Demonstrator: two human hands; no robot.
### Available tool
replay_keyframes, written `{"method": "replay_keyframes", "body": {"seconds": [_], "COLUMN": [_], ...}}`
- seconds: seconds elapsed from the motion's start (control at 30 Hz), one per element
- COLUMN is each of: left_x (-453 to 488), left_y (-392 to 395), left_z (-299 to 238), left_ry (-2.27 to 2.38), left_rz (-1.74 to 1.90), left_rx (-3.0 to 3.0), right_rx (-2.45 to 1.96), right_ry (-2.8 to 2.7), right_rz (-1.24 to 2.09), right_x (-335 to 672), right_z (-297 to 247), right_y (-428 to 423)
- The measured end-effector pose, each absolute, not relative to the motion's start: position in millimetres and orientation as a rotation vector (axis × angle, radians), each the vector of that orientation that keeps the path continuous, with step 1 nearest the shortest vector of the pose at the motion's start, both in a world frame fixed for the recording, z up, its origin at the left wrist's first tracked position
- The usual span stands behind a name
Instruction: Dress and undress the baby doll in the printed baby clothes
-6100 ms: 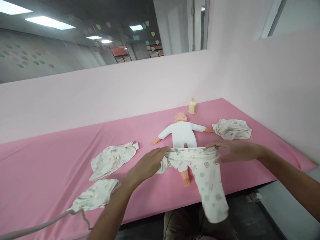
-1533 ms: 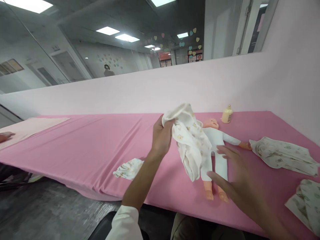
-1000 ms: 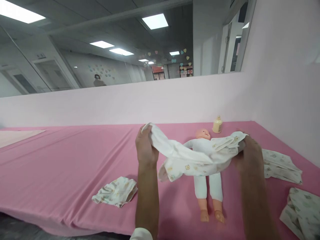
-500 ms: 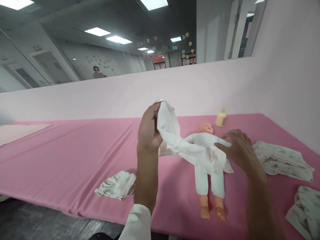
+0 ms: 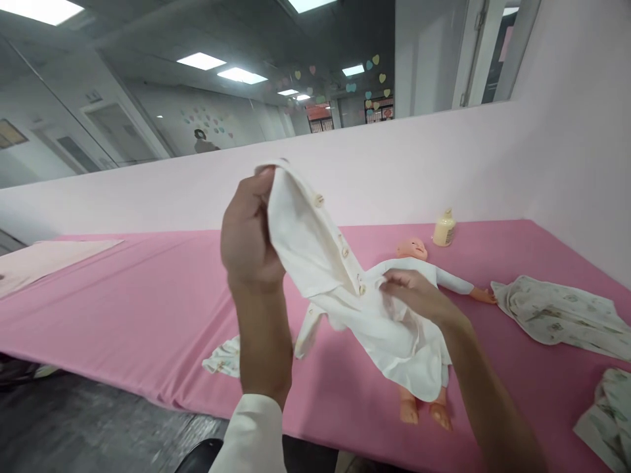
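My left hand (image 5: pixel 250 233) is raised, closed around the collar end of a white baby garment (image 5: pixel 305 246). A row of round buttons runs down the garment's front edge. Its lower part drapes over a baby doll (image 5: pixel 412 249), hiding the doll's trunk and most of its legs. One small sleeve hangs below my left hand's side. My right hand (image 5: pixel 419 295) is at the middle of the garment with its fingers closed on the fabric. The doll lies on its back in white clothing, head toward the wall, one arm stretched out to the right.
A pink-covered table (image 5: pixel 162 295) runs along the wall. Near the wall stands a cream pump bottle (image 5: pixel 444 230). Folded patterned clothes (image 5: pixel 562 312) lie to the right, and another patterned cloth (image 5: pixel 608 414) nearer me. A small patterned cloth (image 5: pixel 224 358) is partly behind my left forearm.
My left hand has moved up and left, stretching the garment so its buttons show. My right hand has left the doll's arm and moved left onto the fabric.
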State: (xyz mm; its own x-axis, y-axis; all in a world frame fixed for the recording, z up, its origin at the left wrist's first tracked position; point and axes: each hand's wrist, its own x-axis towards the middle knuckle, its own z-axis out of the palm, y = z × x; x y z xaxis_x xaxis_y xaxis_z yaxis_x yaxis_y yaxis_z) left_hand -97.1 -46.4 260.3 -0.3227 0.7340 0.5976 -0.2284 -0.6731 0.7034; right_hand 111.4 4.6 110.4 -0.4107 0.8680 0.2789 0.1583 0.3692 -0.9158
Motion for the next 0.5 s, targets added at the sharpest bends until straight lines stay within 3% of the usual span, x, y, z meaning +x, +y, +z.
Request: {"method": "replay_keyframes", "body": {"seconds": [0.2, 0.37, 0.5], "left_x": [-140.9, -144.1, -100.1], "left_y": [-52.8, -50.1, -55.6], "left_z": [209.3, 151.1, 132.4], "left_ry": [1.199, 1.607, 1.494], "left_rz": [2.122, 1.457, 0.983], "left_rx": [1.251, 1.720, 1.964], "right_rx": [-0.979, -0.952, -0.828], "right_ry": [-1.360, -1.576, -1.831], "right_rz": [1.007, 0.919, 0.996], "right_x": [138.9, 130.8, 117.5], "right_z": [120.0, 130.3, 135.8], "right_y": [3.4, -19.6, -30.1]}}
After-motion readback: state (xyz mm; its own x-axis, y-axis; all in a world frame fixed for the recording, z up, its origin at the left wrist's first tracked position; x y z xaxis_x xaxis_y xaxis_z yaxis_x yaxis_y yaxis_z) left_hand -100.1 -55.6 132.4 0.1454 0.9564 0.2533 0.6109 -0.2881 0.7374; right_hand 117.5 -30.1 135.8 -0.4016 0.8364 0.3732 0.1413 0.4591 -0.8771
